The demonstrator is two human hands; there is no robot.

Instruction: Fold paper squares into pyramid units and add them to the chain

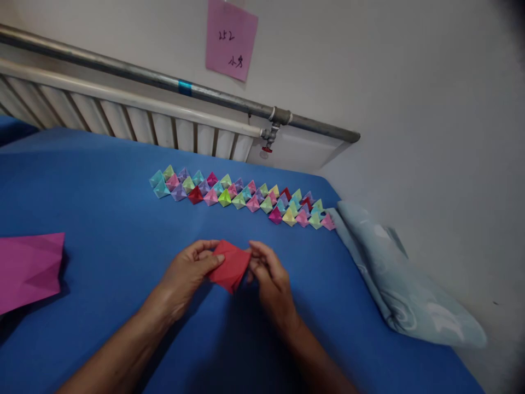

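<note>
A folded red paper (230,266) is held above the blue surface (123,235), near the middle of the view. My left hand (192,271) pinches its left side, with the thumb on top and the fingers behind. At the paper's right corner is my right hand (268,276), its fingers curled close to the edge and partly hidden behind it. Beyond both hands lie rows of small folded paper pieces (225,197) in pink, green, blue, purple, yellow and red.
A large magenta paper (30,268) lies at the left edge. On the right is a folded light-blue patterned cloth (394,273). Behind the surface are a white radiator (164,130), a metal pipe (143,77) and a pink note (231,41) on the wall.
</note>
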